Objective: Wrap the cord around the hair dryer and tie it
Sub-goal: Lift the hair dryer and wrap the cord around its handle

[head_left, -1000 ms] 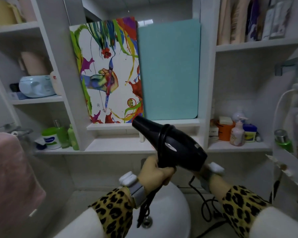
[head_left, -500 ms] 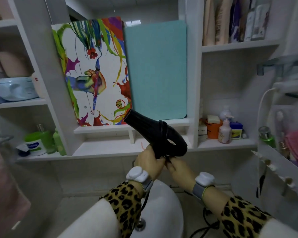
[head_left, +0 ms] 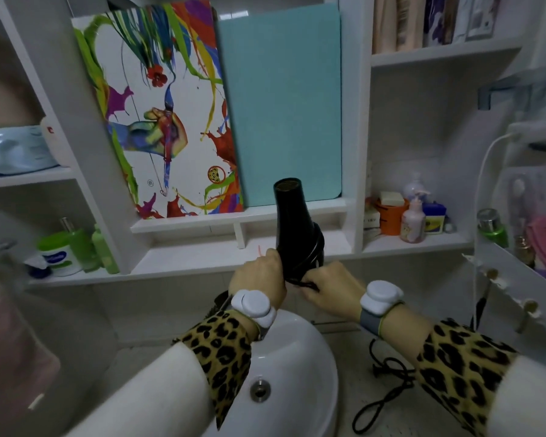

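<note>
White bathroom shelves [head_left: 202,260] stand behind a white sink [head_left: 300,357], and both hands meet just above the sink's far rim. The left hand [head_left: 259,277] shows its back to the camera, fingers curled round the lower end of the black hair dryer [head_left: 292,222] and gripping it. Close on its right, the right hand [head_left: 331,288] is closed too, its fingertips pinching the black cord [head_left: 304,282] at the dryer's base. Both wrists angle upward toward the dryer, each with a white wrist device [head_left: 252,305] strapped on, above leopard-print cuffs [head_left: 221,348].

From the hands the hair dryer rises almost upright, its long axis tilted a little to the left, the nozzle opening at the top and turned toward the shelves. Turns of cord lie round its wider body just above the right hand. Below the right forearm the loose rest of the cord lies in loops, low beside the sink. Beyond the nozzle a paint-splash picture [head_left: 158,105] and a teal board [head_left: 284,105] lean on a shelf; bottles [head_left: 413,222] stand up and to the right of the right hand.
</note>
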The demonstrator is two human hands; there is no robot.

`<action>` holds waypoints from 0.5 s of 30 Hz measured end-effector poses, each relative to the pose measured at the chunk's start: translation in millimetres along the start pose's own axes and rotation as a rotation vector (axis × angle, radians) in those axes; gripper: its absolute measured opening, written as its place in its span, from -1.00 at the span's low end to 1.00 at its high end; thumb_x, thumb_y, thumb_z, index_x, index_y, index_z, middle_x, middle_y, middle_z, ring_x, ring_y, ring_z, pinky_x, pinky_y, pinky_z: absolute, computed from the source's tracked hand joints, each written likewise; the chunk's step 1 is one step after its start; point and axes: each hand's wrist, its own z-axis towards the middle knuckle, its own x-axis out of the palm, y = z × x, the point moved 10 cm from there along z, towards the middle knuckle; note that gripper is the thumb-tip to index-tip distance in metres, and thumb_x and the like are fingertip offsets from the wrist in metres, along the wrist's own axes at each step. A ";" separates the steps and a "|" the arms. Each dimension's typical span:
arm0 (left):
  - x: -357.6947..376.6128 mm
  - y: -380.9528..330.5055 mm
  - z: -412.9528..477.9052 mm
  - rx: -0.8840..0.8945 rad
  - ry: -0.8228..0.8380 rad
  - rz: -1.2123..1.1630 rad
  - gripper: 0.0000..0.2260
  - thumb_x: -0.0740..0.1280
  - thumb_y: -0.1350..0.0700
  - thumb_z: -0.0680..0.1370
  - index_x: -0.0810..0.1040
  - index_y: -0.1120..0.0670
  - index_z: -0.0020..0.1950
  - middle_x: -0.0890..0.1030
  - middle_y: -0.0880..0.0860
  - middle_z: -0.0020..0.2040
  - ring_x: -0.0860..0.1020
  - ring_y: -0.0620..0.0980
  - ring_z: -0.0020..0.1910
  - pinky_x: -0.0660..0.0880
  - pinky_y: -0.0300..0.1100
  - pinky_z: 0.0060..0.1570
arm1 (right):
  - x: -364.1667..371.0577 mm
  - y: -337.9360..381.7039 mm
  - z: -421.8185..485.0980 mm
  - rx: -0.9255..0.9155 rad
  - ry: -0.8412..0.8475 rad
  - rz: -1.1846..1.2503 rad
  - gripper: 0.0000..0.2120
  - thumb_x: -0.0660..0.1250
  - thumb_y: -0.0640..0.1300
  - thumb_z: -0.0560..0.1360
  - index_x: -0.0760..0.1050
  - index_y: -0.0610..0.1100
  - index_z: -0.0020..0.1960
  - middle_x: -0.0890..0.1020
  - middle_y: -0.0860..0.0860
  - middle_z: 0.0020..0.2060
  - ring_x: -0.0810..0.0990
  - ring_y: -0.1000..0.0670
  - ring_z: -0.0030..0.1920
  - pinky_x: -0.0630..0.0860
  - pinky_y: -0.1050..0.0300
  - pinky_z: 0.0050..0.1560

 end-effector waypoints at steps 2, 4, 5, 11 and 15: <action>-2.7 1.6 2.0 -0.003 0.029 0.089 -0.87 0.20 0.24 0.53 0.40 0.13 0.07 0.64 0.13 -0.07 0.62 0.20 -0.10 0.39 -0.08 -0.27 | -12.6 0.7 1.7 -0.029 -0.080 0.025 -0.79 0.37 -0.12 0.46 0.66 -0.26 -0.20 0.70 -0.15 -0.28 0.63 -0.11 -0.25 0.47 0.11 -0.23; -4.5 5.3 2.0 0.006 0.057 0.155 -0.86 0.19 0.25 0.54 0.42 0.14 0.08 0.64 0.12 -0.06 0.62 0.20 -0.10 0.39 -0.07 -0.26 | -24.8 0.9 1.6 -0.056 -0.145 0.088 -0.84 0.45 -0.12 0.40 0.69 -0.23 -0.18 0.73 -0.12 -0.25 0.67 -0.07 -0.23 0.53 0.13 -0.18; -4.3 8.1 2.3 0.017 0.073 0.177 -0.86 0.20 0.24 0.54 0.43 0.13 0.08 0.64 0.12 -0.06 0.62 0.19 -0.10 0.39 -0.07 -0.26 | -29.8 1.0 1.1 -0.070 -0.163 0.106 -0.85 0.48 -0.13 0.38 0.69 -0.22 -0.17 0.74 -0.11 -0.25 0.68 -0.06 -0.23 0.54 0.16 -0.18; 16.5 33.9 -0.8 0.244 0.240 0.252 -0.90 0.28 0.06 0.46 0.52 -0.02 -0.06 0.64 0.01 -0.13 0.61 0.10 -0.20 0.40 -0.15 -0.27 | -37.2 -16.7 -0.4 -0.160 -0.057 0.122 -0.77 0.50 0.04 0.36 0.70 -0.14 -0.22 0.71 -0.06 -0.37 0.60 0.04 -0.39 0.49 0.17 -0.35; 46.5 39.4 -19.2 0.317 0.536 -0.005 -0.82 0.33 0.00 0.39 0.57 -0.02 -0.04 0.61 -0.04 -0.16 0.58 0.03 -0.21 0.47 -0.16 -0.24 | -46.6 -27.6 4.9 -0.185 -0.161 0.057 -0.60 0.36 0.15 0.44 0.62 -0.14 -0.37 0.61 -0.06 -0.51 0.51 -0.02 -0.49 0.37 0.13 -0.46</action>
